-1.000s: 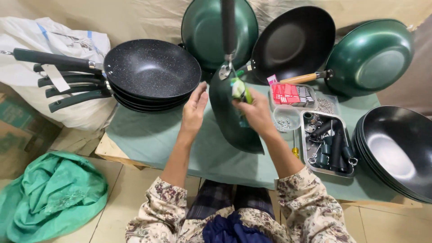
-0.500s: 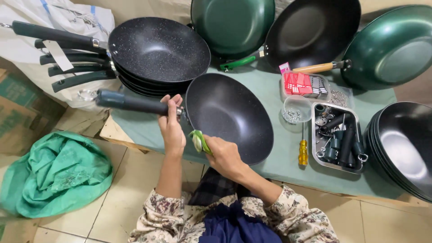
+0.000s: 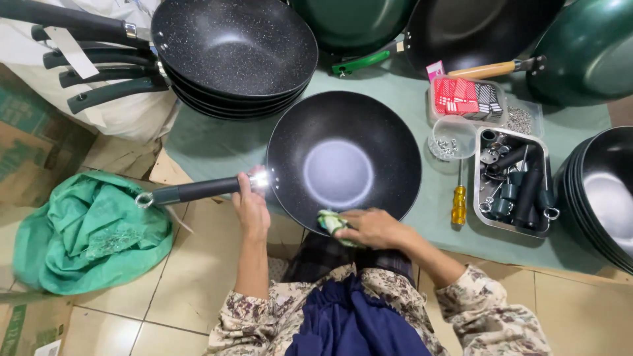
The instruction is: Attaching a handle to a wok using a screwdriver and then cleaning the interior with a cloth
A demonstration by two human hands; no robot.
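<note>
A: Fig. 1, head view. What do I log for the hands?

B: The left hand (image 3: pixel 252 206) is wrapped around the black handle (image 3: pixel 198 190) of a dark speckled wok (image 3: pixel 343 160), close to where it joins the bowl. The right hand (image 3: pixel 370 227) is closed on a green cloth (image 3: pixel 331 222), pressed against the wok's rim at 6 o'clock. Each grip is narrow and full.

A: And the wok itself?

B: Round, black, non-stick, with a pale glare at its centre. It sits upright near the middle of the counter (image 3: pixel 217 142), handle pointing to 9 o'clock past the edge.

A: Surroundings?

B: The counter has a pale green cover. A stack of matching pans (image 3: pixel 234 49) lies at 11 o'clock; green pans (image 3: pixel 587 53) at 1 o'clock; a metal tray of handles (image 3: pixel 511 181) and a yellow screwdriver (image 3: pixel 459 204) at 3 o'clock. The floor is tiled, with a green cloth heap (image 3: pixel 89 231) at 8 o'clock.

A: Change from half a second ago?

B: I see the wok shifted slightly toward 3 o'clock; both hands keep their holds.
</note>
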